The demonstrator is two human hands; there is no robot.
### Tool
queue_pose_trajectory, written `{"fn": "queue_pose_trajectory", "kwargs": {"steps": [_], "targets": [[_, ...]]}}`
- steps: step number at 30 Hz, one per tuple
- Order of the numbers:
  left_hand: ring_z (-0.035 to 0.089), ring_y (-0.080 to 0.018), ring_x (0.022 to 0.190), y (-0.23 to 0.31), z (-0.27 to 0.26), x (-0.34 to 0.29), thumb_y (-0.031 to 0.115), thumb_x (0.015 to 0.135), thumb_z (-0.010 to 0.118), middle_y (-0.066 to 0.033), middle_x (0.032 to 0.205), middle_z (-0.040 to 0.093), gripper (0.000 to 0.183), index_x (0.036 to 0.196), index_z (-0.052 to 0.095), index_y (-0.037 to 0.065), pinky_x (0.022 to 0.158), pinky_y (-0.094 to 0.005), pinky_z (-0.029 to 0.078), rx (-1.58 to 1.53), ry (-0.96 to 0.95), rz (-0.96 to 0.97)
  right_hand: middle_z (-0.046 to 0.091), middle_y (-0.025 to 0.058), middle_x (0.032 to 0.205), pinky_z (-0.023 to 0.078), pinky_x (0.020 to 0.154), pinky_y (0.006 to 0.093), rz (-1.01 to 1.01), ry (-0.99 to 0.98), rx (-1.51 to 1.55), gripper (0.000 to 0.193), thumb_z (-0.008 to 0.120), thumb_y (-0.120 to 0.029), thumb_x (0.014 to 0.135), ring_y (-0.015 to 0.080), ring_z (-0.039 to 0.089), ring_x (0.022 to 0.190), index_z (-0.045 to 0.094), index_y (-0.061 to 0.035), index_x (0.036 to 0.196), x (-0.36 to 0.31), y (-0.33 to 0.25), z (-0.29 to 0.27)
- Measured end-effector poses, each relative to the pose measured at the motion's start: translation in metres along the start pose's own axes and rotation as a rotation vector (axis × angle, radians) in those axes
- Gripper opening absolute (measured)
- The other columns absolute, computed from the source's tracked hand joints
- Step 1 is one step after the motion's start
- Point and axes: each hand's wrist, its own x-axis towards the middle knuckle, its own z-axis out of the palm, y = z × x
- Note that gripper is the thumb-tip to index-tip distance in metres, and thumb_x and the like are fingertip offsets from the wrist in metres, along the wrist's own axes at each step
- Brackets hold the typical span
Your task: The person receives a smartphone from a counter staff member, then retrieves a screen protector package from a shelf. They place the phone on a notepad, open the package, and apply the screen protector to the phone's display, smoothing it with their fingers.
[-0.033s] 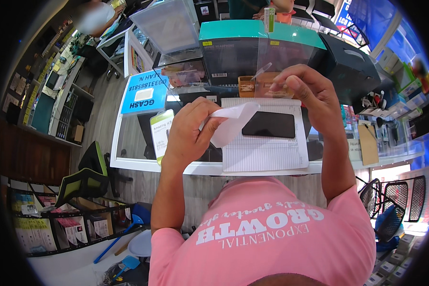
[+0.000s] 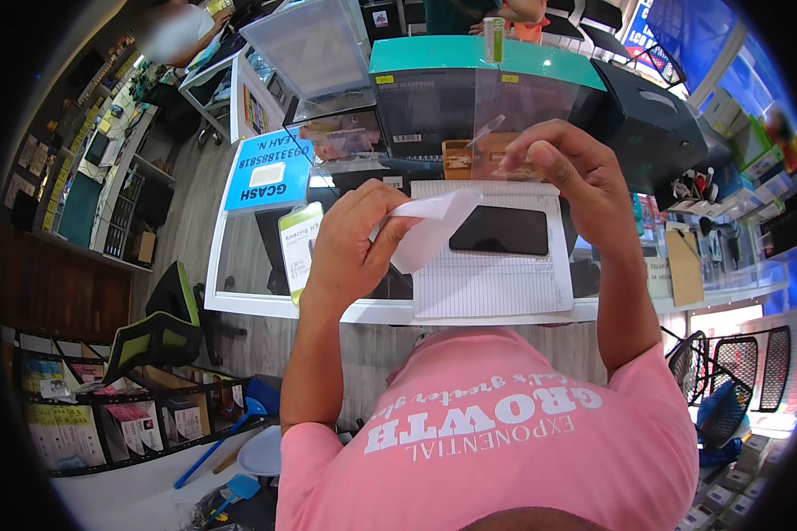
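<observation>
My left hand (image 2: pixel 363 230) is closed on a thin, bent white sheet (image 2: pixel 438 226), which hangs over the left part of an open lined notebook (image 2: pixel 496 296). My right hand (image 2: pixel 576 173) pinches the lower part of a clear film (image 2: pixel 496 88) between thumb and fingertips. The film stands upright, with a green-and-white tab (image 2: pixel 493 40) at its top end. Between my hands, a black smartphone (image 2: pixel 498 231) lies face up on the notebook. A white and green flat package (image 2: pixel 301 248) rests on the glass counter beside my left wrist.
Dark boxes with teal tops (image 2: pixel 429 88) stand behind the notebook, near a small orange-brown tray (image 2: pixel 458 159). A blue sign (image 2: pixel 248 196) lies at the counter's left. A green-and-black chair (image 2: pixel 159 327) stands on the floor. Another person (image 2: pixel 173 40) sits at the far left.
The clear film's top end with its tab has tilted slightly left and down. Both hands, the white sheet and the smartphone have stayed nearly in place.
</observation>
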Motion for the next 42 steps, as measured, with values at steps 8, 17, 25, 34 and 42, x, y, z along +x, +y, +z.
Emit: {"fn": "queue_pose_trajectory", "kwargs": {"steps": [8, 17, 25, 34, 42], "targets": [[0.065, -0.0222, 0.079, 0.016, 0.018, 0.003, 0.021, 0.099, 0.074, -0.0099, 0.091, 0.068, 0.024, 0.109, 0.070, 0.000, 0.071, -0.0323, 0.050, -0.196, -0.040, -0.260, 0.074, 0.0056, 0.113, 0.049, 0.103, 0.0322, 0.139, 0.017, 0.138, 0.035, 0.064, -0.035, 0.107, 0.0144, 0.067, 0.111, 0.075, -0.0030, 0.117, 0.000, 0.010, 0.027], [0.063, -0.0073, 0.083, 0.005, 0.042, -0.020, 0.032, 0.106, 0.067, -0.0023, 0.096, 0.074, 0.035, 0.119, 0.070, 0.000, 0.076, -0.0266, 0.053, -0.703, 0.091, -0.492, 0.066, 0.0061, 0.132, 0.048, 0.105, 0.0305, 0.148, 0.164, 0.219, 0.055, 0.066, -0.029, 0.106, 0.0130, 0.061, 0.116, 0.051, -0.0087, 0.154, 0.000, 0.030, 0.047], [0.064, -0.0078, 0.086, 0.009, 0.037, -0.018, 0.038, 0.105, 0.067, -0.0043, 0.099, 0.074, 0.040, 0.118, 0.070, 0.001, 0.078, -0.0271, 0.054, -0.720, 0.036, -0.460, 0.070, 0.0100, 0.123, 0.051, 0.100, 0.0309, 0.041, 0.065, -0.114, 0.036, 0.070, -0.013, 0.102, 0.0147, 0.065, 0.109, 0.066, -0.0004, 0.136, 0.008, 0.006, 0.046], [0.058, -0.0042, 0.086, -0.005, 0.011, -0.027, 0.038, 0.104, 0.070, 0.0012, 0.094, 0.067, 0.036, 0.109, 0.069, 0.003, 0.075, -0.0231, 0.049, -0.598, 0.121, -0.404, 0.070, 0.0077, 0.118, 0.050, 0.102, 0.0348, 0.362, -0.241, 0.010, 0.043, 0.071, -0.022, 0.103, 0.0177, 0.067, 0.107, 0.061, 0.0010, 0.138, -0.042, 0.068, 0.101], [0.048, -0.0419, 0.136, -0.075, -0.024, -0.094, 0.072, 0.086, 0.068, -0.0300, 0.142, 0.054, 0.095, 0.142, 0.051, -0.003, 0.107, -0.0511, 0.042, 0.873, 0.081, -0.813, 0.070, 0.0181, 0.103, 0.056, 0.046, 0.0321, 0.237, 0.281, 0.397, 0.041, 0.055, -0.035, 0.111, 0.0308, 0.075, 0.073, 0.048, -0.0028, 0.136, -0.037, 0.064, 0.079]]}}
